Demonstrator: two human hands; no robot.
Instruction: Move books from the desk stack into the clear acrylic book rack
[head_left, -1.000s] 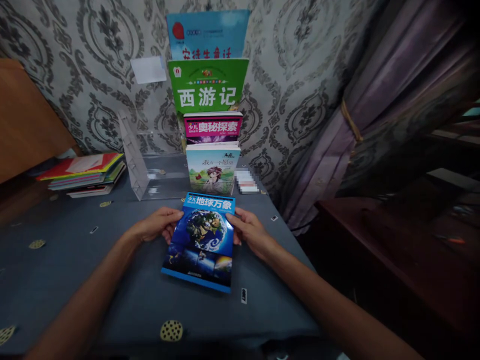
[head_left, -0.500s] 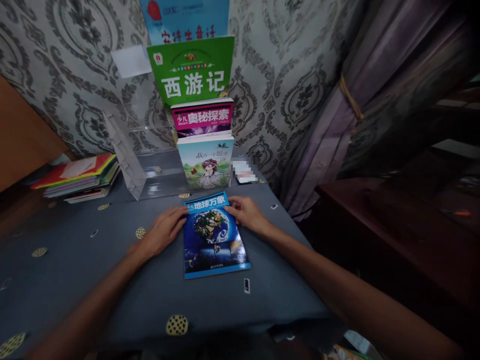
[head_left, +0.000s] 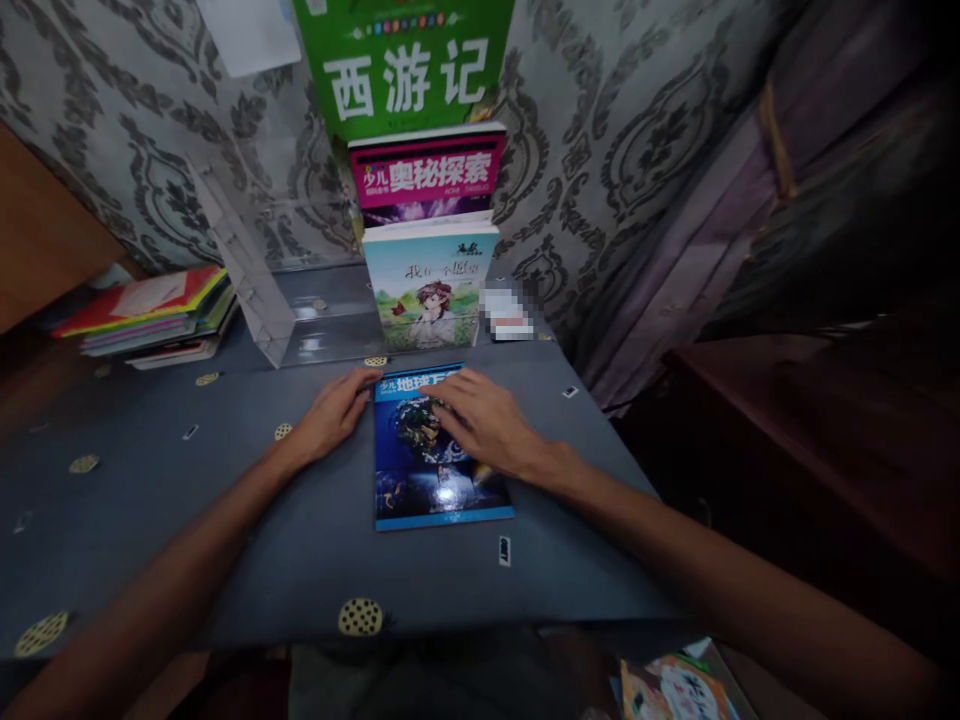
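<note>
A blue book (head_left: 409, 490) with a globe on its cover lies flat on the dark tablecloth. My left hand (head_left: 335, 412) rests at the book's upper left corner, fingers stretched out and fingertips touching its edge. Across the upper right of the cover lies my right hand (head_left: 487, 420), its fingers apart, hiding part of the title and globe. Just behind stands a clear stepped rack (head_left: 251, 265) holding upright books: a pale blue one (head_left: 427, 300) in front, then a magenta one (head_left: 427, 175), and a green one (head_left: 409, 75) at the back.
A stack of colourful thin books (head_left: 154, 310) sits at the left of the table (head_left: 225, 480). A pixelated card (head_left: 510, 312) lies right of the rack. More printed items (head_left: 679, 688) show below the table's front edge. A tied curtain (head_left: 690, 230) hangs at the right.
My right hand has moved from the book's top right edge onto the cover. My left hand stays at the upper left corner. The camera has tilted down and nearer.
</note>
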